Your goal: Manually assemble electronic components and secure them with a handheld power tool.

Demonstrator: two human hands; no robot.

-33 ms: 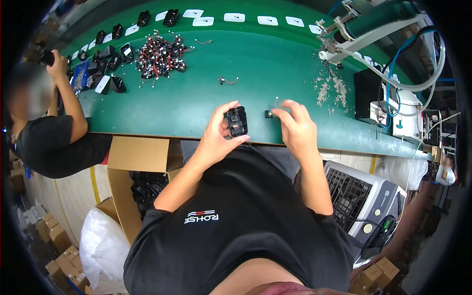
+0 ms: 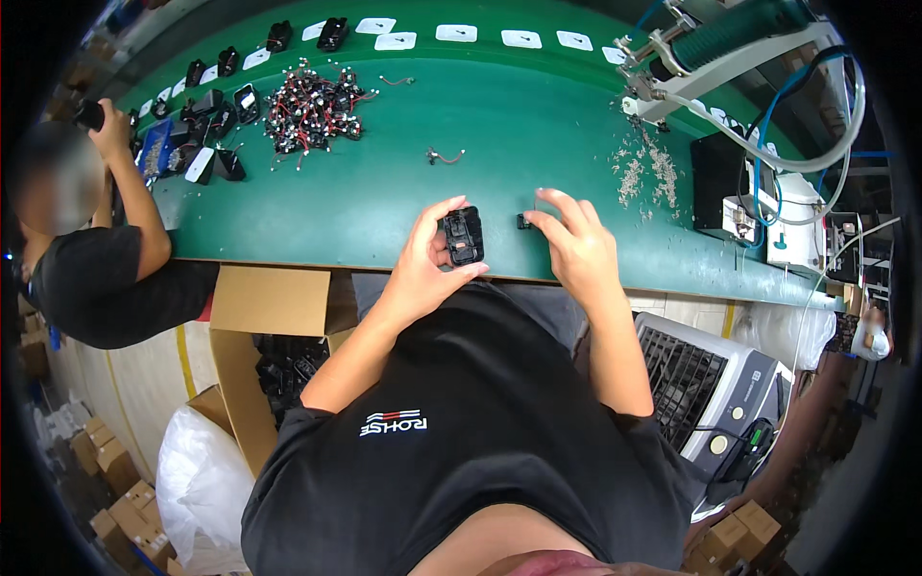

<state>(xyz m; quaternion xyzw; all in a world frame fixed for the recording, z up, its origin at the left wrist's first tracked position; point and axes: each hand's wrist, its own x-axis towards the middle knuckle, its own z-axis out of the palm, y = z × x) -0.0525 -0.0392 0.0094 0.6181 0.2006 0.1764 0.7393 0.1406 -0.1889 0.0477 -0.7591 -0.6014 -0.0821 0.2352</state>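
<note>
My left hand (image 2: 427, 252) is closed around a black plastic housing (image 2: 463, 236), gripping it by its sides with the open inner face up. Molded ribs and a small copper-coloured spot show inside the housing. To its right, over the near part of the bench, my right hand (image 2: 576, 238) pinches a small black wired component (image 2: 523, 221) at thumb and index finger. Its thin wire is mostly hidden by the fingers. Farther off lies a similar component with red and white leads (image 2: 444, 156), touched by neither hand.
The green bench (image 2: 384, 206) carries a heap of wired components (image 2: 312, 110), scattered small screws (image 2: 653, 178) and a press-like machine (image 2: 730, 58) at right. A co-worker (image 2: 106, 230) sits at left. Below stand an open carton (image 2: 269, 302) and an air cooler (image 2: 711, 384).
My right hand has shifted slightly left, its fingers now covering more of the small component's wire. The left hand and the housing stay nearly still.
</note>
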